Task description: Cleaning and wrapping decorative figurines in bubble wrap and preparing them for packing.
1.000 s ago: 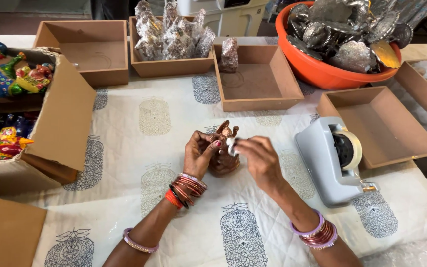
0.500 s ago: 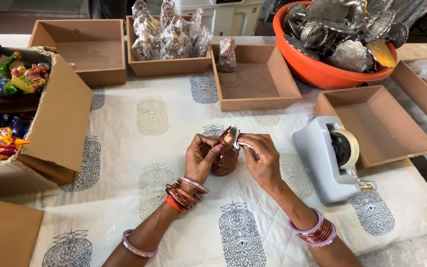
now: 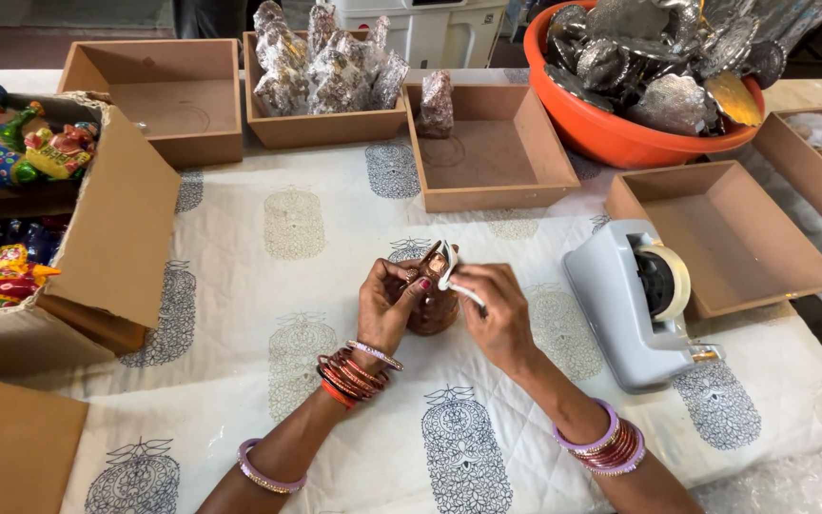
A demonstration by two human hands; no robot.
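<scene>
Brown, small wrapped figurine (image 3: 433, 306) stands mid-table, gripped by the left hand (image 3: 387, 305); the right hand (image 3: 497, 314) pinches what looks like white tape (image 3: 451, 279). A loosened grip could topple it.

Red and gold bangles, lilac bracelets, painted nails on fingers (image 3: 424, 283).

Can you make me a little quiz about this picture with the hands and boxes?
1. True or false: both hands hold the small brown wrapped item.
2. What sits in the orange bowl? A) silver foil-wrapped pieces B) apples C) books
3. Which hand is nearer the grey tape dispenser?

Key: 1 true: left hand and right hand both grip it. 2 A. 3 the right hand.
</scene>
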